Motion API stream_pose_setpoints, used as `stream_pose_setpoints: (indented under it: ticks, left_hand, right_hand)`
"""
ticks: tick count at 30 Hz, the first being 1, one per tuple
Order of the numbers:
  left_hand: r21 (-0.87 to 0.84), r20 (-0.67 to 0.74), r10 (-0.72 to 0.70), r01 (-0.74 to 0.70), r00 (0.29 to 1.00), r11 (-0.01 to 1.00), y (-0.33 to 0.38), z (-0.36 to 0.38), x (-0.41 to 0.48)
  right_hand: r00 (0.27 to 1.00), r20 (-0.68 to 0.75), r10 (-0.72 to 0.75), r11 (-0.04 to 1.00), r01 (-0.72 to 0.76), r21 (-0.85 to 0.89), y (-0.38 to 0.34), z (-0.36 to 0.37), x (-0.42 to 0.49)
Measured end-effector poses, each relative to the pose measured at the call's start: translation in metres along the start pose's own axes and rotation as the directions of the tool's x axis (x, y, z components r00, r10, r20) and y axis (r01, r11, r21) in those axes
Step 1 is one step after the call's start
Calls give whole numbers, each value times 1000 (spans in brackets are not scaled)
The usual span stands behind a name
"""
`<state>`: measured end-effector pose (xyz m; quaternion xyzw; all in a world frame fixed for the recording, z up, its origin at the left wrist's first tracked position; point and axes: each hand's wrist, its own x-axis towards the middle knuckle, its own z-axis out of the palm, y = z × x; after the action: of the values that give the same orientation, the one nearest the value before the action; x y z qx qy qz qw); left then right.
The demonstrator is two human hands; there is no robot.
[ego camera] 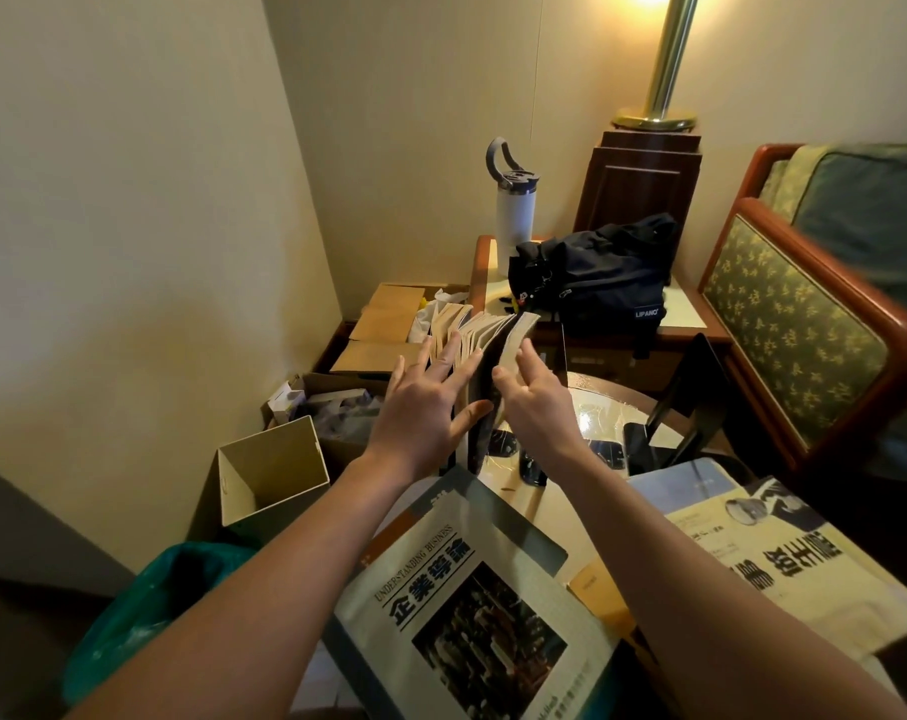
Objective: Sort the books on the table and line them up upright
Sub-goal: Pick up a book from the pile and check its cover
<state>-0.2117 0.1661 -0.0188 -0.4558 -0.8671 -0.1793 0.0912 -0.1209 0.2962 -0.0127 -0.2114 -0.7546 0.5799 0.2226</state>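
Note:
Several books (480, 335) stand upright in a row on the round glass-topped table (604, 415), leaning a little to the left. My left hand (420, 407) lies flat against the row's left side with fingers spread. My right hand (531, 394) touches the right side of the outermost book with relaxed, straight fingers. A black metal bookend (690, 402) stands to the right of the row. A large book titled "Understanding Business" (461, 605) lies flat at the near edge. To its right lies another flat book (784, 558) with a pale cover.
A side table holds a dark bag (596, 272) and a white bottle (513, 210). Open cardboard boxes (389, 319) and a beige bin (272, 470) stand on the floor at left. A green bag (149, 610) is lower left. An armchair (804, 314) is at right.

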Motion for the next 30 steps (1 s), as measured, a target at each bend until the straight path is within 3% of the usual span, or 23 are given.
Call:
stream_pose_setpoints:
  ticks: [5,12,18,25,30]
  left_hand:
    - [-70,-5,-24,24,1000,997,-4,-4,-3]
    - [-61,-25,-17,15,1000,998,-17,-8,-4]
    - [-16,-27,24,-24,999,1000,-19,-7,1]
    - [30,-43,55,-54,998,998,-17,-10,-3]
    - [90,-28,34,-31,999,995,-9,-16,2]
  right_hand:
    - [991,132,17,989,3,-151,-3,15,3]
    - [988,147,-55,946,98,-308,4,20,10]
    - [966,205,-157,906,223,-360,12,11,14]
    - [967,248,-63,944,138,-298,10,-7,14]
    - [957,283,-68,927,165,-336,3,-20,-5]
